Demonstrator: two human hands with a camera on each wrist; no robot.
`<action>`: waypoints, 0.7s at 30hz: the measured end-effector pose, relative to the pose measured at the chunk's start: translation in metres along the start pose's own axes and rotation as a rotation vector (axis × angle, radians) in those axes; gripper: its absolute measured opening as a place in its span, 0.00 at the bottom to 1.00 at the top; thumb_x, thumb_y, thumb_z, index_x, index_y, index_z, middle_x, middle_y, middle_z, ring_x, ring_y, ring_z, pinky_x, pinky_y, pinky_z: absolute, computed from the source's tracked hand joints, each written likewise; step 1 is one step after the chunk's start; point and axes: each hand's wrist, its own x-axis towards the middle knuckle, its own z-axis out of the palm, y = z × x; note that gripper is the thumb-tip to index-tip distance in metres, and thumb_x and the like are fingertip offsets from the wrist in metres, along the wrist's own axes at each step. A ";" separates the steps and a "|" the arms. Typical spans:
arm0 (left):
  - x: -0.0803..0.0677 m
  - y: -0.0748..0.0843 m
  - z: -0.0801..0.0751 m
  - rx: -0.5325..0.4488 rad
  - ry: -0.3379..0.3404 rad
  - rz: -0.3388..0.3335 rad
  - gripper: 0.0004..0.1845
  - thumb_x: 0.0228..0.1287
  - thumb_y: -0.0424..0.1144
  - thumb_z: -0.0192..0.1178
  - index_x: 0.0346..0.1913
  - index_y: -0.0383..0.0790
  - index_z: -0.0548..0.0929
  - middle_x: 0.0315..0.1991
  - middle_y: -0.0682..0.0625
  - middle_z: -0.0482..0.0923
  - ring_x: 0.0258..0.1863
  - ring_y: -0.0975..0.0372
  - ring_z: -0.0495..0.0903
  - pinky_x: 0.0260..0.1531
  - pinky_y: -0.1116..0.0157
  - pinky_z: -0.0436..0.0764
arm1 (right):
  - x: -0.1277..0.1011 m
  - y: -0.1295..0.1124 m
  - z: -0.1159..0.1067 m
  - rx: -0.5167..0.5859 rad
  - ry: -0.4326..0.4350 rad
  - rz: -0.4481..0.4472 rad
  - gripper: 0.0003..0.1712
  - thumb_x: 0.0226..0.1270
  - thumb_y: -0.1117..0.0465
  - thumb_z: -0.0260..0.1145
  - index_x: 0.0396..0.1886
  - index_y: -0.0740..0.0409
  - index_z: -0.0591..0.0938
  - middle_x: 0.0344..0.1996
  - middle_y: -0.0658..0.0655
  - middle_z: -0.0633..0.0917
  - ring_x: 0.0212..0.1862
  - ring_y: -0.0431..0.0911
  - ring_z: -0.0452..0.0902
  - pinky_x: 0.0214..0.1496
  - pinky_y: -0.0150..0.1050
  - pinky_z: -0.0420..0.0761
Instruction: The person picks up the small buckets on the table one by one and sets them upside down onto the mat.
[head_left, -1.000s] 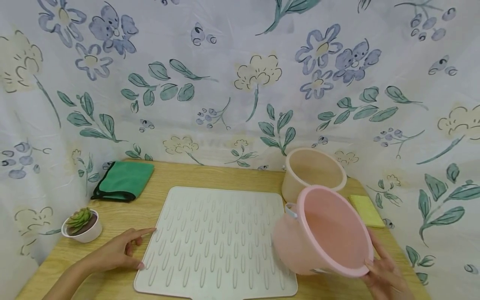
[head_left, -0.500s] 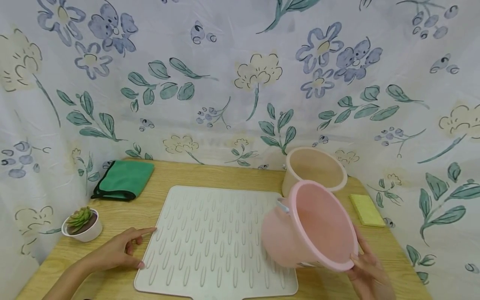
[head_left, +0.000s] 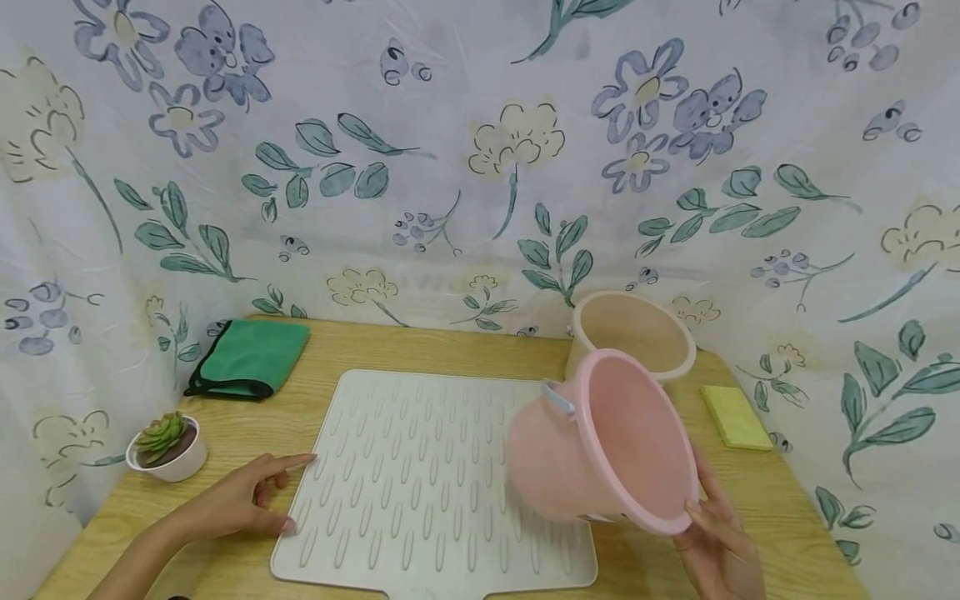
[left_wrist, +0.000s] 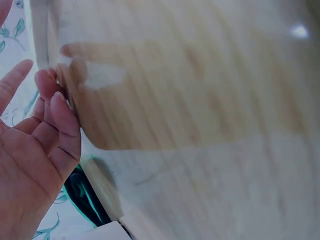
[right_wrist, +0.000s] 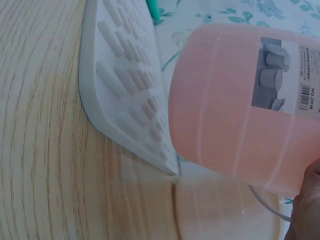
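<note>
A pink bucket (head_left: 551, 462) is tilted on its side above the right part of a white ribbed drying mat (head_left: 405, 475), its mouth facing right. My right hand (head_left: 716, 529) grips its rim, thumb over the edge. In the right wrist view the bucket's wall (right_wrist: 215, 100) carries a printed label (right_wrist: 285, 75), and its bottom is off the table. At the mat's left edge rests my left hand (head_left: 236, 504), index finger and thumb stretched out to the edge, the other fingers loosely bent. The left wrist view shows that hand (left_wrist: 32, 155) blurred against the table.
Behind the pink bucket stands a beige bucket (head_left: 633, 329), partly hidden. A yellow sponge cloth (head_left: 735, 417) lies at the right. On the left are a folded green cloth (head_left: 251, 358) and a small potted succulent (head_left: 172, 458). A flowered curtain (head_left: 450, 167) bounds the back and sides.
The right hand has carried the pink bucket leftward and slightly up over the mat. The left hand has stayed at the mat's left edge.
</note>
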 end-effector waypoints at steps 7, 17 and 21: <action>0.000 0.005 -0.001 0.000 0.018 0.006 0.41 0.49 0.44 0.69 0.67 0.39 0.63 0.37 0.45 0.65 0.25 0.65 0.68 0.23 0.71 0.70 | 0.003 0.006 0.001 -0.002 -0.012 0.003 0.40 0.62 0.80 0.22 0.73 0.51 0.41 0.72 0.54 0.51 0.62 0.52 0.64 0.59 0.42 0.70; 0.006 0.023 -0.006 -0.005 0.069 -0.042 0.45 0.49 0.45 0.70 0.69 0.41 0.59 0.46 0.42 0.68 0.35 0.61 0.73 0.32 0.68 0.74 | 0.008 0.018 -0.001 0.017 -0.038 -0.006 0.40 0.62 0.80 0.23 0.73 0.51 0.38 0.72 0.55 0.48 0.62 0.52 0.64 0.59 0.42 0.70; 0.009 0.027 -0.006 -0.061 0.062 -0.093 0.44 0.51 0.43 0.68 0.70 0.46 0.56 0.52 0.40 0.68 0.44 0.54 0.74 0.40 0.64 0.77 | 0.009 0.022 -0.002 0.024 -0.052 -0.009 0.39 0.63 0.79 0.22 0.73 0.51 0.37 0.72 0.55 0.47 0.61 0.51 0.64 0.58 0.41 0.71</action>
